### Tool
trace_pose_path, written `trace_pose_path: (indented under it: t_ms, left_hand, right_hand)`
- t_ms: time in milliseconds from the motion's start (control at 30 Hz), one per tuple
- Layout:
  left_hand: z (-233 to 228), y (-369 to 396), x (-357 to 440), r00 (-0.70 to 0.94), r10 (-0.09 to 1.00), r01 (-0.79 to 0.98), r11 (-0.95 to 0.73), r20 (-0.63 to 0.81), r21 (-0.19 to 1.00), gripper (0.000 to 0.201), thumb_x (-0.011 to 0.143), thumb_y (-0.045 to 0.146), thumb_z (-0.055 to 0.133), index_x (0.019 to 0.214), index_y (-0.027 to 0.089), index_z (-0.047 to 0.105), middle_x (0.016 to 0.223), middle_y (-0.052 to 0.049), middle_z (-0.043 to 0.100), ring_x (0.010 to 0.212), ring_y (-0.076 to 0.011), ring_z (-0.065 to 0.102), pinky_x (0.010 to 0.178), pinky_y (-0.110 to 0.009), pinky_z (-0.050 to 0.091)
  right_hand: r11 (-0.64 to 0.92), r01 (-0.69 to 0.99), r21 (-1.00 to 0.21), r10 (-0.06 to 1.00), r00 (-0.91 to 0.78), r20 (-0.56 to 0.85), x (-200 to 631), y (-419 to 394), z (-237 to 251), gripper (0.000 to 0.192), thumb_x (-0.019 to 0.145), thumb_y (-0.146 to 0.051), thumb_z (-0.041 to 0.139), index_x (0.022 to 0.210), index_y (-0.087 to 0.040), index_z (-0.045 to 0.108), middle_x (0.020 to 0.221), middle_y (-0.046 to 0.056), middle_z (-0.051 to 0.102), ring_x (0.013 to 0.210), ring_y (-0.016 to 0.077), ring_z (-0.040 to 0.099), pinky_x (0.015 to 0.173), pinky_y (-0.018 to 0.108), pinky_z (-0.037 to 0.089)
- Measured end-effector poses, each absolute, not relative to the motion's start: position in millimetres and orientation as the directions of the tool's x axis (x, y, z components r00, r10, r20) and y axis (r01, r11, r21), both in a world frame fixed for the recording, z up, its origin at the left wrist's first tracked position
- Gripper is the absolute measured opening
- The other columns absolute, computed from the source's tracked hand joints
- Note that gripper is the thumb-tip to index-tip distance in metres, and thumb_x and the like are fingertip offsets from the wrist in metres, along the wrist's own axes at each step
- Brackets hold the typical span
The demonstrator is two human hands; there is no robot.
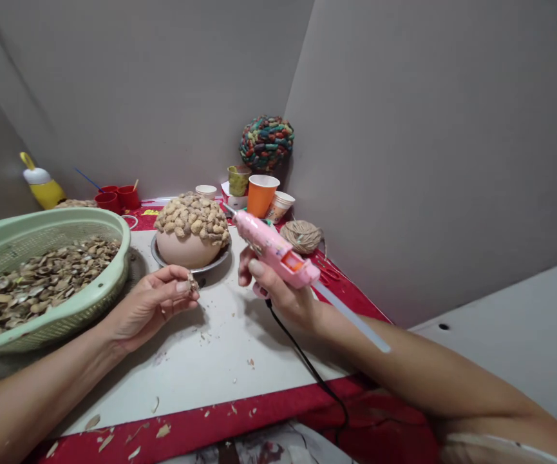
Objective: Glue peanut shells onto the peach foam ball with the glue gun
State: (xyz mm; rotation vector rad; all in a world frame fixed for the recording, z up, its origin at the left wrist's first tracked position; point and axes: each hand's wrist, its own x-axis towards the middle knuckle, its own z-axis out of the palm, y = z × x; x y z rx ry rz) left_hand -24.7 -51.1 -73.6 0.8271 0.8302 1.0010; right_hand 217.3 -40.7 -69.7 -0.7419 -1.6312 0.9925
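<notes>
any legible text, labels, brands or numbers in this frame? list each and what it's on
None can be read.
Small paper cup beside the orange cup: a printed pattern, too blurred to read.
Pink glue gun in the right hand: no legible marking.
Shell piece in the left hand: no text.

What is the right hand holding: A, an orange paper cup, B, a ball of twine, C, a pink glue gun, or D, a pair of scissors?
C: the right hand grips a pink glue gun with a clear glue stick out the back, while the left hand pinches a small shell.
</notes>
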Motion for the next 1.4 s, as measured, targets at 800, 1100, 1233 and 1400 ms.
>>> trace_pose_path:
  t_ms: [800,1100,1233,1400]
  left_hand:
    - [-71,-45,-24,0.246,0.936,-0.318,0.325,-0.254,0.891,0.027,0.064,0.022,0.097,0.081,0.015,0.078,0.076,-0.003,0.080,0.067,-0.0117,0.073,0.074,-0.019,0.063]
    - [-71,-46,-24,0.217,0.957,-0.317,0.257,-0.194,0.913,0.029,0.063,0.022,0.098,0.082,0.015,0.077,0.072,-0.001,0.078,0.066,-0.0103,0.072,0.071,-0.015,0.060]
    - [-71,-47,-24,0.193,0.966,-0.299,0.226,-0.173,0.927,0.030,0.061,0.022,0.099,0.081,0.015,0.077,0.075,-0.001,0.078,0.068,-0.0099,0.073,0.070,-0.014,0.060]
    - [-68,-48,-22,0.177,0.970,-0.268,0.213,-0.169,0.940,0.032,0.058,0.023,0.100,0.080,0.015,0.078,0.070,-0.001,0.077,0.064,-0.0096,0.071,0.066,-0.013,0.059]
  right_hand:
    - [0.755,0.090,-0.649,0.573,-0.572,0.587,220,-43,-97,0.033,0.092,-0.041,0.064,0.073,-0.025,0.042,0.064,-0.002,0.046,0.057,0.0139,0.046,0.055,0.028,0.040]
    - [0.766,0.156,-0.624,0.584,-0.573,0.574,218,-45,-97,0.034,0.091,-0.042,0.063,0.070,-0.026,0.042,0.060,-0.003,0.045,0.054,0.0140,0.045,0.052,0.029,0.037]
    - [0.778,0.157,-0.608,0.577,-0.563,0.592,218,-45,-98,0.034,0.091,-0.040,0.063,0.069,-0.026,0.041,0.060,-0.002,0.047,0.054,0.0136,0.045,0.052,0.029,0.036]
    - [0.793,0.169,-0.586,0.564,-0.568,0.600,218,-45,-98,0.034,0.091,-0.039,0.064,0.069,-0.026,0.041,0.060,-0.002,0.047,0.054,0.0134,0.045,0.052,0.029,0.036]
